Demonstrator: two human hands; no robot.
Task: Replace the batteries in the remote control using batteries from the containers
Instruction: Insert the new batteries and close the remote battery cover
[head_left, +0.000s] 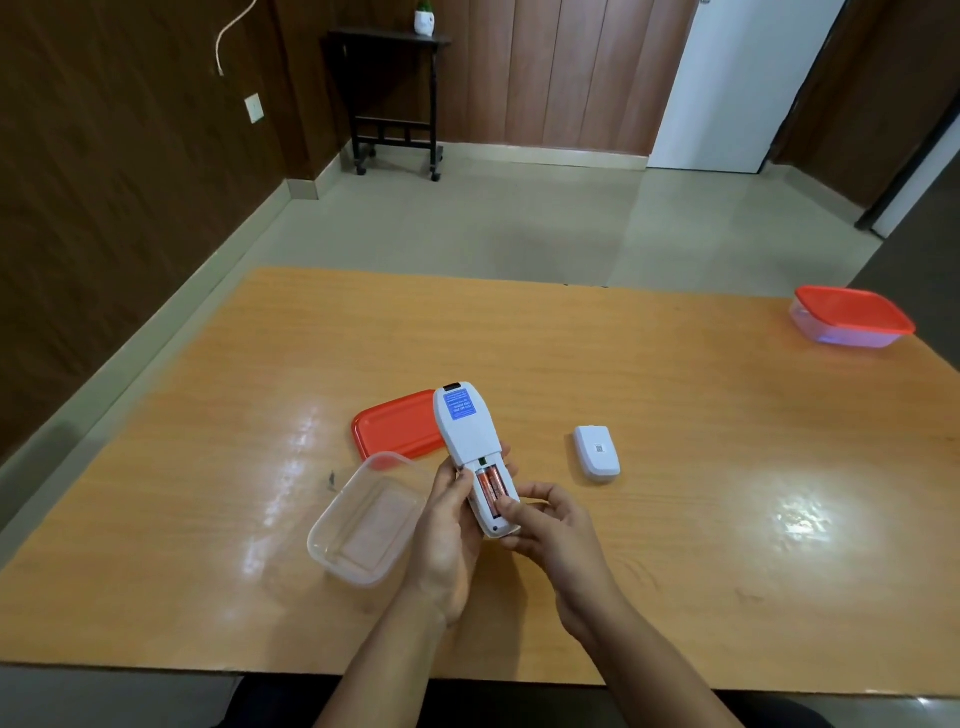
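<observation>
Open container (366, 517) set on table (675, 467) left of remote (475, 452); lid (395, 431) behind it; battery cover (597, 452) right; closed container (849, 317) placed far right.

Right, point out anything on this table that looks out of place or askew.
Nothing is damaged or spilled. The remote, held in both hands, has its battery bay open, and its cover lies loose on the table. The orange lid lies beside its open container.
</observation>
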